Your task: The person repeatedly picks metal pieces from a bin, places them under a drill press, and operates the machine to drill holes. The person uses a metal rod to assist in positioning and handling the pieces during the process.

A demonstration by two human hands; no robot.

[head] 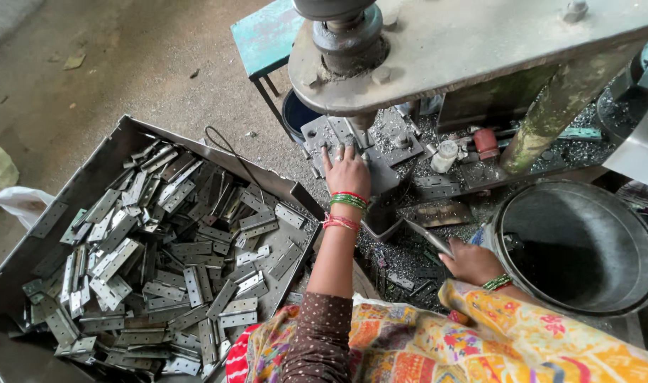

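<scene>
Grey steel fills most of what I see from here: the heavy press machine [473, 42] reaches across the top, its thick arm hanging over a work bed littered with metal shavings. Left of it sits a big sheet-metal tray [90, 177], heaped with flat silver hinges [168, 269] lying every which way. On the right stands a round metal tub [586, 248], dark inside. A blue-green stool [264, 35] stands behind the machine on the concrete floor.

The person's left hand [347, 170] lies palm-down on the die block [381, 152] directly under the press ram, fingers spread and flat, pressing on the work there; whatever piece is beneath them is hidden by the hand. Red and green bangles [349, 201] ring that wrist. The right hand [473, 262] is lower, near the tub's rim, fingers curled around one end of a single hinge plate [429, 237] that slants up toward the machine bed.
</scene>
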